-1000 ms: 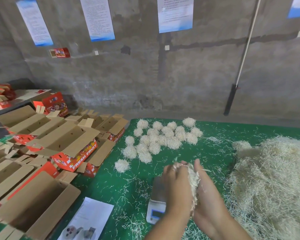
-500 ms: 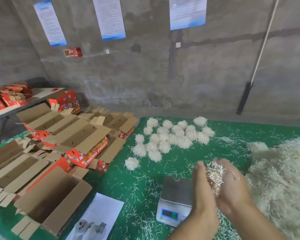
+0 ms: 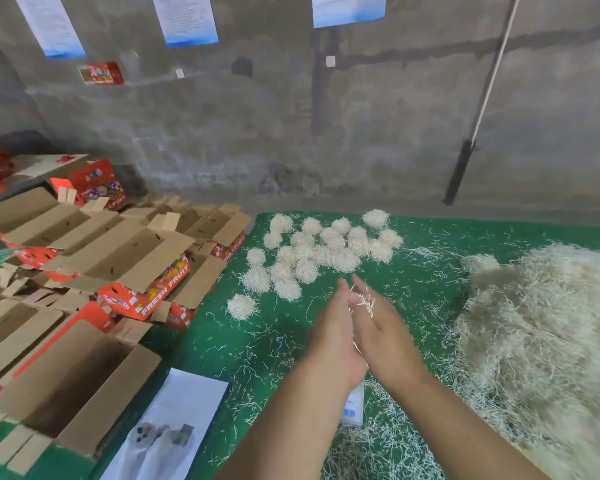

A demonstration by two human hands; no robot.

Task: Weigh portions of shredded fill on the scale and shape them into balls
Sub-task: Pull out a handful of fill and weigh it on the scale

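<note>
Up close, the left hand (image 3: 340,336) and right hand (image 3: 378,323) press flat together, fingers straight, with a thin tuft of fill (image 3: 362,301) squeezed between the palms. Its pale, stringy bits poke out near the fingertips. Just past the hands sit many round, fuzzy balls (image 3: 321,252) on the green counter (image 3: 430,271). A big, messy pile (image 3: 541,341) of the same fill lies to the right. The white scale (image 3: 354,408) peeks out under the wrists. Brown and red cardboard boxes (image 3: 118,268) stand open on the left. Behind is a rough grey wall (image 3: 326,133) with paper sheets (image 3: 189,20).
</note>
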